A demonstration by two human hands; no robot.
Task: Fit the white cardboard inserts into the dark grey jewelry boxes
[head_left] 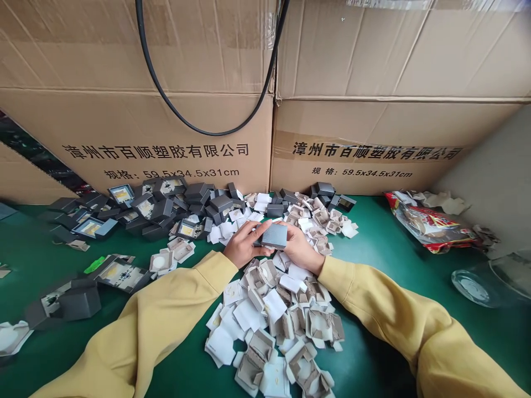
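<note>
Both my hands hold one small dark grey box (274, 236) above the table's middle. My left hand (245, 243) grips its left side, thumb along the top edge and fingers beneath. On the other side, my right hand (301, 247) closes around the box's right end. The box looks closed, and its contents cannot be seen. Under and in front of the hands lies a heap of small folded card inserts (274, 304), white on one face and grey-brown on the other. More dark grey boxes (161, 207) are piled behind and to the left, several open with pale inserts showing.
Large cardboard cartons (174, 121) stand along the back of the green table (385, 243). A black cable (215, 133) hangs in front of them. To the right lie a red snack packet (431, 221) and a clear round container (477, 287). Open boxes (78, 298) sit beside my left sleeve.
</note>
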